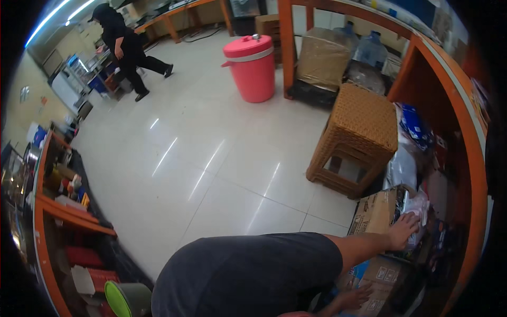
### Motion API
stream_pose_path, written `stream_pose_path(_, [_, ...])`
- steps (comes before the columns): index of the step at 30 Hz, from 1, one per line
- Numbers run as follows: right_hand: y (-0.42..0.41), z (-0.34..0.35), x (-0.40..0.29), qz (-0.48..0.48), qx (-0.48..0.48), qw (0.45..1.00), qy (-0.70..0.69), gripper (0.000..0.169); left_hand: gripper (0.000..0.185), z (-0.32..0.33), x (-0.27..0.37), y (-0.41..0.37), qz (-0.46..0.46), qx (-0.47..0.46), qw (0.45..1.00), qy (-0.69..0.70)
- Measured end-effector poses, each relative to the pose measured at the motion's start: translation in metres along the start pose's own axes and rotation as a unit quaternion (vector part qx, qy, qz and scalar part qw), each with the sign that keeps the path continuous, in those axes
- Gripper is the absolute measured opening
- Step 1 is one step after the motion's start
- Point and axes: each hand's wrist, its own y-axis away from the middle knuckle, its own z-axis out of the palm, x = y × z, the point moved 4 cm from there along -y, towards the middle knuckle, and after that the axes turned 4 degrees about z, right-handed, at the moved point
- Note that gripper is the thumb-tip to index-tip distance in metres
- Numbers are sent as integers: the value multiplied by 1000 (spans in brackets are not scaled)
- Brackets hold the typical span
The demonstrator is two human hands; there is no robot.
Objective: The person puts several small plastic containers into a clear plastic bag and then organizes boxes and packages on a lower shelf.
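Observation:
On the right, my left hand point(403, 230) reaches out with its fingers over a clear plastic pack point(416, 208). Whether the fingers grip it is not clear. The pack lies at the inner side of an open cardboard box point(372, 212) that bears printing. Lower down, my right hand point(355, 296) has its fingers spread against a second cardboard box point(382, 273) with printed symbols. Nothing shows in that hand. My dark sleeve point(253, 269) covers much of the lower middle.
An orange-framed shelf point(461, 158) curves along the right. Beside the boxes stands a brown woven-pattern stool point(360, 119). Farther off are a pink lidded cooler point(253, 75) and a person in dark clothes point(126, 47). A grey bin point(134, 299) with a green rim sits lower left.

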Motion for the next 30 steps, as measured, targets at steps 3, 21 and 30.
stream_pose_path(3, [9, -1, 0, -4, -31, 999, 39, 88, 63, 0, -2, 13, -25, -17, 999, -37])
stream_pose_path(21, [-5, 15, 5, -3, -13, 988, -151, 92, 57, 19, -12, -8, 20, 12, 994, -104])
stream_pose_path(30, [7, -5, 17, 15, -5, 991, -133, 83, 51, 4, 10, 6, 81, 13, 997, 10])
